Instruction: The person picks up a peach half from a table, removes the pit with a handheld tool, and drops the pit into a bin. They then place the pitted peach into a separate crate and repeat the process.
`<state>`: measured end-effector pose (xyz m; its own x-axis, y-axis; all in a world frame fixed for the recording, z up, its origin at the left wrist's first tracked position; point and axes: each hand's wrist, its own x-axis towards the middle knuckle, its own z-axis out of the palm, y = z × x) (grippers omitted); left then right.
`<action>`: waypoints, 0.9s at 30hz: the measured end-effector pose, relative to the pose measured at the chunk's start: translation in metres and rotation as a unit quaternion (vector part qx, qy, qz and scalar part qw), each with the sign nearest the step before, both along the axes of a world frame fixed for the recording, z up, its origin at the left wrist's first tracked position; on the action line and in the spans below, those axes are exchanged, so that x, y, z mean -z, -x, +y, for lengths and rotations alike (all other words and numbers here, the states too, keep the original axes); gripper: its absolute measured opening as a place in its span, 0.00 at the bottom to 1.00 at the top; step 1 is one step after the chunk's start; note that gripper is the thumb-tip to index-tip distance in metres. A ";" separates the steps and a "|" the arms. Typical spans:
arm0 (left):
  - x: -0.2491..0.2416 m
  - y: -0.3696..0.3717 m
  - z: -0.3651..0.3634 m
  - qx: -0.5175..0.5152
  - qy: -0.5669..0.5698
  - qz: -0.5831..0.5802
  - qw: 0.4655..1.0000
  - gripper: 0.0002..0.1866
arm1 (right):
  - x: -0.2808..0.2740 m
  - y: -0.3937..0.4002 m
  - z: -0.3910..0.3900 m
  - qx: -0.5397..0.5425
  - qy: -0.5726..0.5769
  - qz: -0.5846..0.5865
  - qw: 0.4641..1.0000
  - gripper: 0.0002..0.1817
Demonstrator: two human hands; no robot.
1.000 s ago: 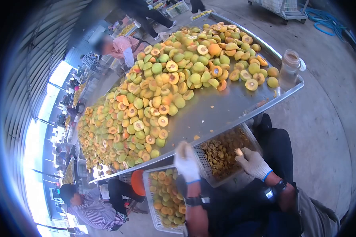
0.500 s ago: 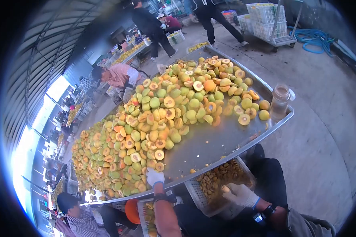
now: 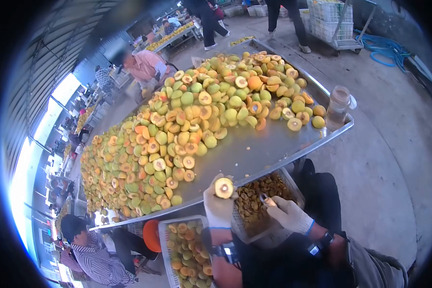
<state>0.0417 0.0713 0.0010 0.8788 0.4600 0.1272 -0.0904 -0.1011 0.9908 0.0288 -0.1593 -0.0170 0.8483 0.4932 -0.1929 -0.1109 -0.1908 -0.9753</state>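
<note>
The head-worn camera looks forward and down, near the left hand [image 3: 218,207] and right hand [image 3: 290,215].

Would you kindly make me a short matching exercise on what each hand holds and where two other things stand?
1. Left hand
2. Right hand
3. Clear bottle
4. White crates

A. At a corner of the metal tray
B. Holding a small tool
C. On a wheeled cart
D. Holding a halved fruit, cut face showing

Pairs: 1-D, 2-B, 3-A, 4-C

Blue hose [image 3: 390,54] (coiled), clear bottle [image 3: 338,107]; trolley [image 3: 349,45]
</note>
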 end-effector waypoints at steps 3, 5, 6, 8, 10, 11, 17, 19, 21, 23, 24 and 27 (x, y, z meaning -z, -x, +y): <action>0.013 0.005 -0.027 0.043 0.295 -0.005 0.954 0.18 | -0.021 0.007 0.006 0.004 -0.010 -0.050 0.999 0.17; 0.014 0.010 -0.043 0.053 0.472 -0.013 0.880 0.23 | -0.022 0.008 0.009 0.006 0.022 -0.066 0.998 0.18; 0.014 0.013 -0.050 0.071 0.460 -0.012 0.885 0.27 | -0.024 0.009 0.010 0.015 0.032 -0.077 0.996 0.19; 0.017 0.016 -0.061 0.063 0.461 0.010 0.885 0.29 | -0.022 0.009 0.011 0.025 0.040 -0.090 0.995 0.18; 0.013 0.018 -0.070 0.056 0.463 0.008 0.884 0.30 | -0.019 0.010 0.011 0.034 0.047 -0.104 0.993 0.17; 0.012 0.019 -0.074 0.048 0.466 0.003 0.883 0.30 | -0.019 0.011 0.011 0.038 0.065 -0.121 0.990 0.16; 0.006 0.026 -0.094 0.010 0.406 -0.006 0.914 0.31 | -0.023 0.017 0.011 0.045 0.096 -0.148 0.983 0.22; 0.009 0.027 -0.097 -0.008 0.405 0.006 0.914 0.31 | -0.028 0.019 0.011 0.063 0.086 -0.137 0.985 0.24; 0.009 0.027 -0.100 -0.026 0.405 0.017 0.914 0.31 | -0.027 0.021 0.011 0.057 0.101 -0.123 0.986 0.27; 0.007 0.030 -0.103 -0.025 0.398 0.011 0.917 0.31 | -0.030 0.024 0.011 0.061 0.103 -0.120 0.985 0.26; 0.007 0.031 -0.104 -0.025 0.398 0.010 0.917 0.31 | -0.032 0.025 0.011 0.067 0.104 -0.118 0.985 0.26; 0.004 0.032 -0.108 -0.033 0.426 0.018 0.904 0.31 | -0.043 0.026 0.010 0.048 0.123 -0.095 0.987 0.24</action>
<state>0.0097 -0.0362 -0.0028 0.8428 0.4285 -0.3256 -0.0781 0.6961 0.7137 0.0028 -0.1494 0.0262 0.9216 0.3660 -0.1292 0.0406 -0.4219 -0.9057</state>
